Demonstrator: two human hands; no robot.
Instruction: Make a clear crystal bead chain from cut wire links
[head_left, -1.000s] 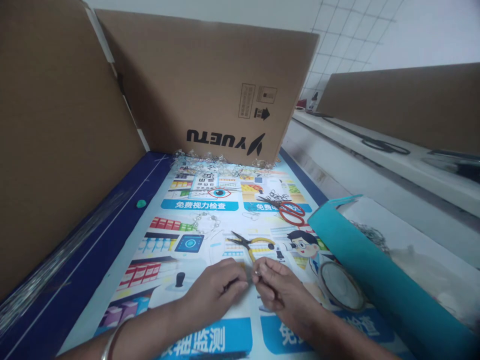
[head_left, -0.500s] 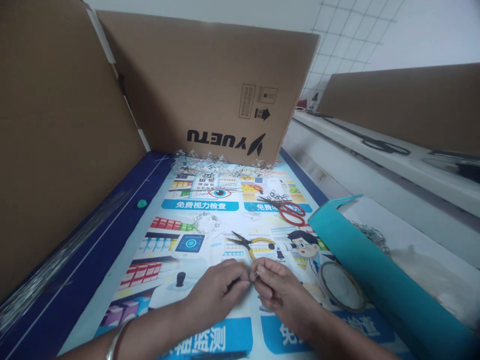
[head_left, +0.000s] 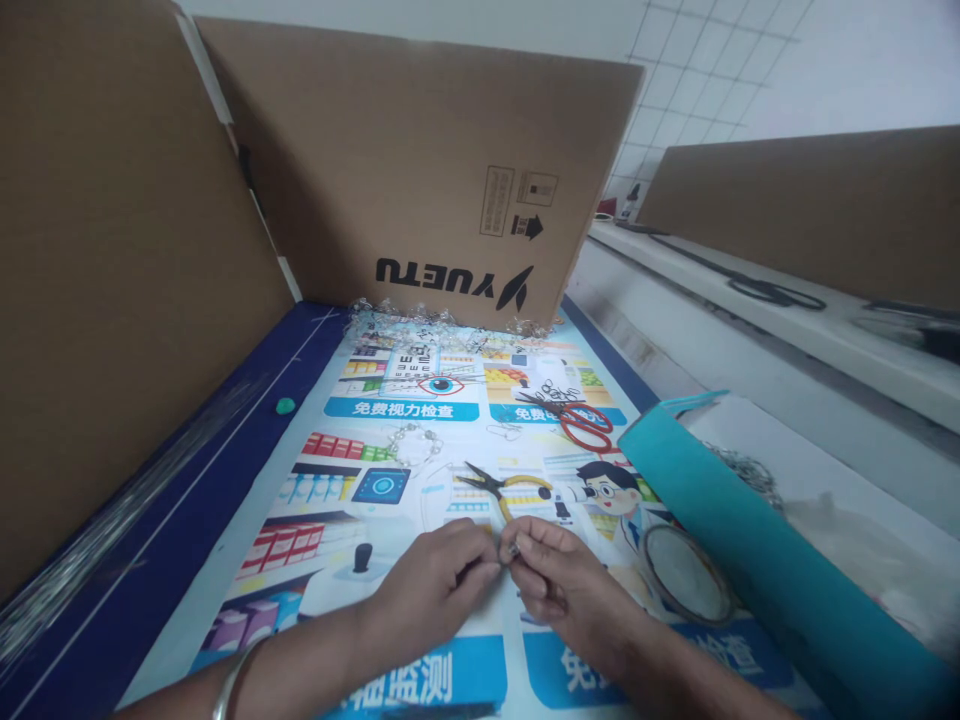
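My left hand (head_left: 450, 580) and my right hand (head_left: 556, 578) meet fingertip to fingertip low in the middle of the view. Between the thumb and forefinger of the right hand I pinch a small shiny piece (head_left: 514, 549), too small to make out in full. The left fingers are curled closed against it, and whatever they hold is hidden. Just beyond my fingers lie yellow-handled pliers (head_left: 501, 486), jaws apart and pointing left. Further off rests a ring of clear beads (head_left: 415, 444), with red-handled scissors (head_left: 577, 422) to its right.
A teal box (head_left: 757, 530) with wire and a plastic bag stands at right, a roll of tape (head_left: 688, 573) beside it. Bundled wires (head_left: 97, 530) lie along the left edge. Wire-and-bead pieces (head_left: 442, 328) line the back, against a cardboard panel (head_left: 420, 170). A green lump (head_left: 285, 406) sits left.
The shiny piece shows slightly more between my right fingertips. Both hands stay in nearly the same place, and the view has shifted very slightly.
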